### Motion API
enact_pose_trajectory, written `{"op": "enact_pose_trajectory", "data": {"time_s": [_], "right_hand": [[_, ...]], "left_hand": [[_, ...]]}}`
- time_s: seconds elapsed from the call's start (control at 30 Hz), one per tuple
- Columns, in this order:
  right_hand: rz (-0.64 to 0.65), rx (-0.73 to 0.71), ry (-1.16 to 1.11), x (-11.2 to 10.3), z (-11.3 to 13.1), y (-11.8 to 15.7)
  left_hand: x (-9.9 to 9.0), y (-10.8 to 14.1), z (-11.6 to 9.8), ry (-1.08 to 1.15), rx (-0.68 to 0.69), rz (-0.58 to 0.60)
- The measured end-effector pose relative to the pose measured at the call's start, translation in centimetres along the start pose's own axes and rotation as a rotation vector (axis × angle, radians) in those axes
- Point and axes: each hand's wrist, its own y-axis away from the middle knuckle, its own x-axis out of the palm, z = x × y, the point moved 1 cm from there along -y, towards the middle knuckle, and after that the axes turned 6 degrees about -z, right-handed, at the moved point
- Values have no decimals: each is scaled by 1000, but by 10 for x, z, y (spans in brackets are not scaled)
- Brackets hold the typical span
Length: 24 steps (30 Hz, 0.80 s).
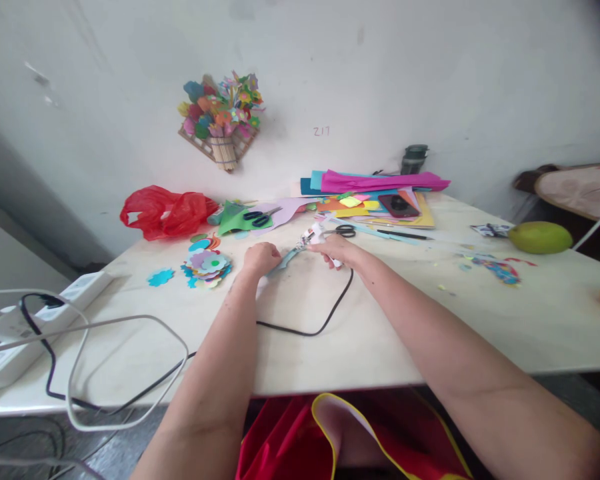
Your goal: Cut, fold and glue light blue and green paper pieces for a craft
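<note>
My right hand (pixel 337 251) is closed around the handle of a white glue gun (pixel 315 232), whose black cord (pixel 325 327) loops down over the table. My left hand (pixel 261 257) is closed, its fingers curled in. A light blue strip (pixel 283 261) runs out from beside it towards the patterned front of the glue gun; the grip itself is mostly hidden. Left of that hand lies a pile of flower-shaped cutouts (pixel 207 265), with a single blue cutout (pixel 161 277) apart from it. Dark-handled scissors (pixel 344 231) lie just behind my right hand.
Green and lilac sheets carry another pair of scissors (pixel 263 215). A red plastic bag (pixel 167 212), rolled magenta sheet (pixel 380 181) and phone (pixel 399 206) lie along the back. A green fruit (pixel 540 238) sits right. Power strips (pixel 80 290) and loose cables occupy the left edge.
</note>
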Motion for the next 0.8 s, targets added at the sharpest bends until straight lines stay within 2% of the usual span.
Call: {"op": "enact_pose_trajectory", "data": {"time_s": [0.6, 0.7, 0.8], "right_hand": [[69, -22, -21, 8, 3, 3], [74, -20, -23, 7, 4, 4], [72, -20, -25, 7, 3, 4]], "left_hand": [[-2, 1, -1, 16, -12, -16], [-5, 0, 5, 11, -23, 27], [-10, 0, 17, 29, -37, 139]]}}
